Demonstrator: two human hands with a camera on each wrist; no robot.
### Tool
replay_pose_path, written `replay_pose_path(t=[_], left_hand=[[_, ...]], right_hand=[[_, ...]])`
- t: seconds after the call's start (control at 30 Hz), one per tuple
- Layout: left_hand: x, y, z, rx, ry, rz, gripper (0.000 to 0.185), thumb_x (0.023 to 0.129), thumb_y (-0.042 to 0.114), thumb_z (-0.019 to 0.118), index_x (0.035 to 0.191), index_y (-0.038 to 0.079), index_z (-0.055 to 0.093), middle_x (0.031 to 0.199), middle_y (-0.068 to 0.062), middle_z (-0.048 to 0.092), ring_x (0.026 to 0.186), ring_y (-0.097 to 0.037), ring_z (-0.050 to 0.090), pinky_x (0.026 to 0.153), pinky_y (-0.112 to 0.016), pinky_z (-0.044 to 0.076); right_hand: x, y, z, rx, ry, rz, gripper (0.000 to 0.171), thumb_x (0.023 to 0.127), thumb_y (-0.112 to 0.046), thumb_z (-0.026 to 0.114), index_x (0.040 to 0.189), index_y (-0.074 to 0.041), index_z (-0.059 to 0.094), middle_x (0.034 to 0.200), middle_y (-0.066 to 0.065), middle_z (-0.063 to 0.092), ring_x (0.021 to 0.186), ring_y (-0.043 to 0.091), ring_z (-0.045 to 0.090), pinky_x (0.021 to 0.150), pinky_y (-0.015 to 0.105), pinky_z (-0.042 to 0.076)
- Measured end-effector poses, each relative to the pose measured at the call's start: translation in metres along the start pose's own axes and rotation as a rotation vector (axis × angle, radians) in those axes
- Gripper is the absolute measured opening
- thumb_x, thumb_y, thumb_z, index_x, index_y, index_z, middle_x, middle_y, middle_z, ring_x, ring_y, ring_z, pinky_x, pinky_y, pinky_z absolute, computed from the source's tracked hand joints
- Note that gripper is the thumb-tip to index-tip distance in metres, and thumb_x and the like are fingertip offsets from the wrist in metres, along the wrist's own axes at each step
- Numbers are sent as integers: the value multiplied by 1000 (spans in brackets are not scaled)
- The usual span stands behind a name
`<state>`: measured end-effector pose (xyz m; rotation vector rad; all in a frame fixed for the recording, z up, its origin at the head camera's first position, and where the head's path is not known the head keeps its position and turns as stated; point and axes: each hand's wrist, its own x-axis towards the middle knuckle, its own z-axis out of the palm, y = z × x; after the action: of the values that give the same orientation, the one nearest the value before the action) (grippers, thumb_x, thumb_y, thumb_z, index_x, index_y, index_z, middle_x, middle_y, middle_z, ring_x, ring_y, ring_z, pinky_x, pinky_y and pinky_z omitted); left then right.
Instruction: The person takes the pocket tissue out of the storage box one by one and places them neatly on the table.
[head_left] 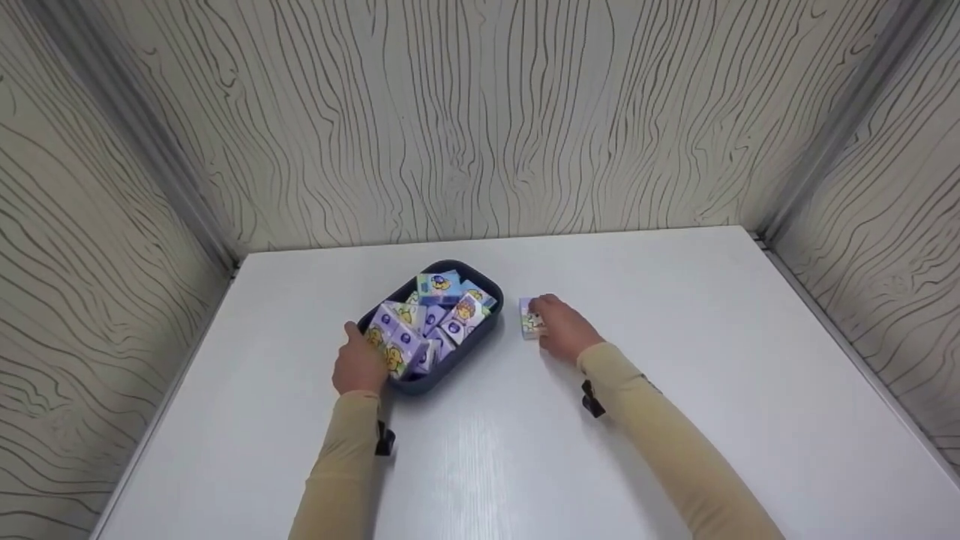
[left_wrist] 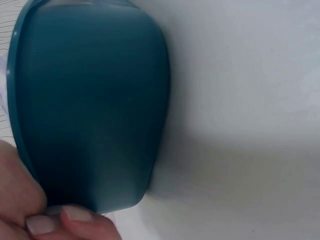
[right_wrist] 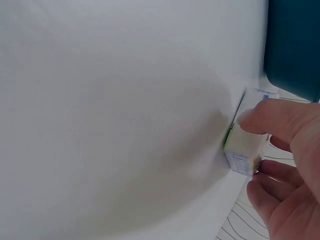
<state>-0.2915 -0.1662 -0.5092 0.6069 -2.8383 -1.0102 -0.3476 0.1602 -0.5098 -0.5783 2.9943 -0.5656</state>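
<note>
A person in tan sleeves works at a white table (head_left: pixel 675 390) walled in by wood-grain panels. The left hand (head_left: pixel 358 366) grips the near rim of a dark blue tray (head_left: pixel 491 324), fingers curled against its outer wall, as the left wrist view confirms. The tray is heaped with small purple, blue and yellow packets (head_left: pixel 431 322), some tilted against one another. The right hand (head_left: pixel 564 328) pinches a single small packet (head_left: pixel 531 321) between thumb and fingers; it sits on the table just beside the tray's right side, apart from it. Whether that packet is lifted slightly off the surface is hard to tell from these angles.
</note>
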Motion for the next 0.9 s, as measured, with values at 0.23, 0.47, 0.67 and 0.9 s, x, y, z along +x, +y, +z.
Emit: replay_pose_path(t=[0.23, 0.47, 0.67, 0.9], left_hand=[[0, 0, 0, -14, -6, 0, 51, 98, 12, 37, 145, -1, 22, 91, -26, 64, 70, -31, 61, 58, -45, 45], [-2, 2, -3, -7, -11, -10, 52, 100, 14, 36, 147, -1, 20, 98, -27, 63, 76, -33, 62, 64, -47, 46], [-2, 2, -3, -7, -3, -7, 52, 99, 12, 36, 147, -1, 21, 96, -27, 63, 77, -34, 62, 64, -48, 47], [-3, 3, -2, -14, -6, -3, 53, 99, 12, 39, 146, -2, 22, 98, -26, 63, 77, -32, 61, 65, -46, 47]], right_hand=[[3, -16, -12, -40, 82, -34, 50, 87, -10, 66, 133, -1, 49, 135, 18, 49, 124, 32, 47, 102, 43, 36], [9, -44, -17, 45, 122, -50, 45, 90, -16, 60, 134, -7, 51, 135, 11, 50, 127, 25, 46, 104, 40, 34], [10, -67, -13, 111, 85, -83, 44, 94, -26, 57, 134, -8, 53, 133, 8, 53, 127, 22, 46, 104, 38, 34], [17, -79, -1, 103, 64, -100, 50, 94, -29, 58, 137, -5, 49, 135, 11, 52, 126, 25, 47, 104, 37, 33]])
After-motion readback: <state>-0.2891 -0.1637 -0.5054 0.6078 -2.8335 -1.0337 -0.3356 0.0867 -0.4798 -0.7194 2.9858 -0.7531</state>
